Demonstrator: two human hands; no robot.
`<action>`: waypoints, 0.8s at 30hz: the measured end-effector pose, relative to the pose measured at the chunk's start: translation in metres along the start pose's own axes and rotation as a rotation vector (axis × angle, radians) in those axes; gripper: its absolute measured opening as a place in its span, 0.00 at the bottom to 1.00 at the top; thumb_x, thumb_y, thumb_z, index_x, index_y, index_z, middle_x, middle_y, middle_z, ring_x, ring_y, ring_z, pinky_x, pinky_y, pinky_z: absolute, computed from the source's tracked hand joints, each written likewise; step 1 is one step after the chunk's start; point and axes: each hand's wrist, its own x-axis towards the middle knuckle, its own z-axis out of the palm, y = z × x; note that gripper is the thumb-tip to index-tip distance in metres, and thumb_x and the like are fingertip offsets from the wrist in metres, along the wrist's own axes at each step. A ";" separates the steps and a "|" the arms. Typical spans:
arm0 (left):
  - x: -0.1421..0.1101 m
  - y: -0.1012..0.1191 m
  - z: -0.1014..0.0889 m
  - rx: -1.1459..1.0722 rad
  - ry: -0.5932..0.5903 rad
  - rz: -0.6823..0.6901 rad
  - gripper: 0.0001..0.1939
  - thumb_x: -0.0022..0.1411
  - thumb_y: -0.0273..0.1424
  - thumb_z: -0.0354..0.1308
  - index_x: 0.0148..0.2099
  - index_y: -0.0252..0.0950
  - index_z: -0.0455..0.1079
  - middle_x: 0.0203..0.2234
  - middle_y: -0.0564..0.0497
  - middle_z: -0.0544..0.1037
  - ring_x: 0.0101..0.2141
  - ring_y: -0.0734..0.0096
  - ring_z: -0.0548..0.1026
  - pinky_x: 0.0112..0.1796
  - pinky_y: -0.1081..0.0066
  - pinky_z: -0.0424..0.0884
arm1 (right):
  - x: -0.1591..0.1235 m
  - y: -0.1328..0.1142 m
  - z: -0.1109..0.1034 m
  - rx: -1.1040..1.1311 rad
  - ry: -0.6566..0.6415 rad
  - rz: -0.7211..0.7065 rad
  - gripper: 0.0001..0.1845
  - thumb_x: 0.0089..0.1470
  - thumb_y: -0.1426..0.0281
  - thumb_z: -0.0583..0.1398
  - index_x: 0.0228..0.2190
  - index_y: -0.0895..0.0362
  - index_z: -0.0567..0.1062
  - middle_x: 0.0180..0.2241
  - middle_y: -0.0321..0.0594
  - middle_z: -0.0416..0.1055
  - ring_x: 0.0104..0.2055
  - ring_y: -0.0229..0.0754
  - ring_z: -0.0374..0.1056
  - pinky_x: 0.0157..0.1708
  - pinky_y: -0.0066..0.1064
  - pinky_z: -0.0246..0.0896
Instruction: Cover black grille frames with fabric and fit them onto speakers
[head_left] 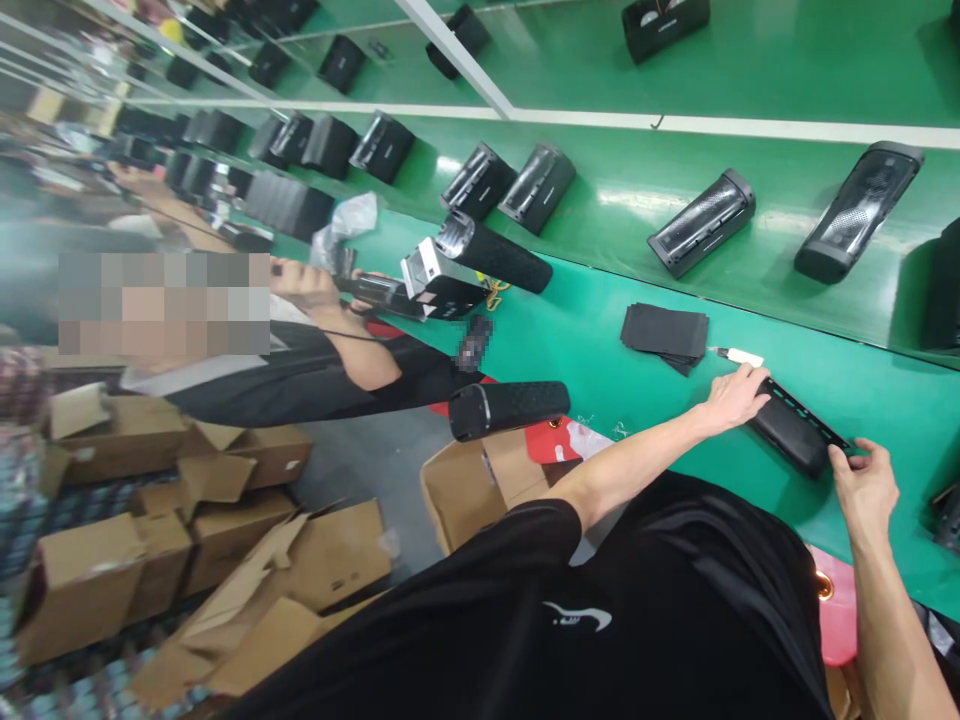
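Observation:
A long black speaker housing (795, 432) lies on the green bench (600, 340) in front of me. My left hand (735, 397) is closed over its far-left end, fingers curled on the top edge. The other end is pinched by my right hand (864, 482), thumb and fingers wrapped round the corner. A strip along the housing's top shows a row of small holes. Just beyond my left hand lie a small white-handled tool (739, 356) and a stack of black sheets (664, 331).
Another black speaker (510, 406) lies at the bench edge over an open cardboard box (480, 487). Several speakers ride the green conveyor behind, one being (702, 222). A co-worker (330, 350) at left handles a speaker. Cardboard boxes (187, 540) litter the floor. A pink item (834, 600) sits by my right arm.

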 end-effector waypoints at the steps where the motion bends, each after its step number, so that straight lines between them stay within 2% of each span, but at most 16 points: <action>1: 0.002 -0.001 0.001 -0.007 -0.006 -0.001 0.21 0.72 0.39 0.57 0.64 0.44 0.66 0.58 0.42 0.72 0.51 0.52 0.79 0.52 0.56 0.74 | 0.001 -0.003 0.001 0.008 -0.001 -0.022 0.32 0.44 0.44 0.61 0.43 0.54 0.75 0.32 0.42 0.70 0.41 0.55 0.68 0.53 0.50 0.61; 5: 0.007 -0.002 -0.002 -0.049 -0.007 -0.040 0.13 0.72 0.40 0.56 0.54 0.43 0.72 0.52 0.46 0.74 0.48 0.56 0.78 0.52 0.59 0.74 | 0.007 -0.010 -0.002 0.077 -0.020 -0.039 0.27 0.39 0.45 0.61 0.33 0.54 0.76 0.32 0.43 0.68 0.39 0.54 0.65 0.54 0.53 0.59; 7: 0.006 -0.004 -0.009 -0.130 0.002 -0.017 0.10 0.70 0.41 0.59 0.50 0.43 0.73 0.50 0.48 0.75 0.49 0.58 0.77 0.52 0.61 0.73 | 0.009 -0.011 -0.010 0.146 -0.065 -0.017 0.29 0.37 0.44 0.64 0.32 0.54 0.75 0.31 0.41 0.69 0.35 0.50 0.65 0.50 0.51 0.62; 10: 0.001 -0.006 -0.021 -0.390 -0.037 0.015 0.12 0.66 0.42 0.64 0.44 0.40 0.71 0.44 0.51 0.77 0.43 0.65 0.76 0.47 0.66 0.72 | 0.008 -0.014 -0.024 0.291 -0.184 0.023 0.34 0.33 0.40 0.67 0.33 0.53 0.73 0.28 0.37 0.70 0.30 0.45 0.65 0.38 0.43 0.66; 12: -0.004 -0.006 -0.029 -0.641 -0.136 -0.033 0.17 0.63 0.43 0.66 0.46 0.38 0.68 0.36 0.54 0.77 0.33 0.72 0.74 0.40 0.69 0.71 | 0.006 -0.019 -0.033 0.410 -0.253 0.059 0.37 0.30 0.39 0.70 0.33 0.52 0.71 0.27 0.35 0.69 0.28 0.42 0.65 0.31 0.37 0.65; 15: -0.013 -0.003 -0.038 -0.921 -0.217 -0.121 0.21 0.59 0.38 0.68 0.49 0.37 0.65 0.29 0.59 0.73 0.24 0.79 0.69 0.31 0.74 0.66 | -0.002 -0.032 -0.044 0.643 -0.306 0.139 0.38 0.28 0.44 0.77 0.33 0.53 0.71 0.28 0.33 0.70 0.28 0.40 0.66 0.26 0.32 0.63; 18: -0.021 0.002 -0.047 -1.029 -0.155 -0.135 0.19 0.57 0.35 0.68 0.46 0.36 0.65 0.26 0.60 0.72 0.21 0.82 0.66 0.28 0.75 0.63 | -0.012 -0.045 -0.052 0.803 -0.308 0.142 0.36 0.27 0.52 0.81 0.35 0.53 0.75 0.28 0.32 0.70 0.27 0.37 0.64 0.25 0.28 0.62; 24: -0.037 0.016 -0.067 -1.154 -0.096 -0.115 0.21 0.55 0.39 0.70 0.44 0.36 0.66 0.25 0.60 0.71 0.21 0.82 0.65 0.26 0.76 0.61 | -0.029 -0.059 -0.061 0.883 -0.251 0.084 0.33 0.26 0.60 0.82 0.36 0.54 0.78 0.25 0.29 0.67 0.26 0.34 0.63 0.26 0.24 0.61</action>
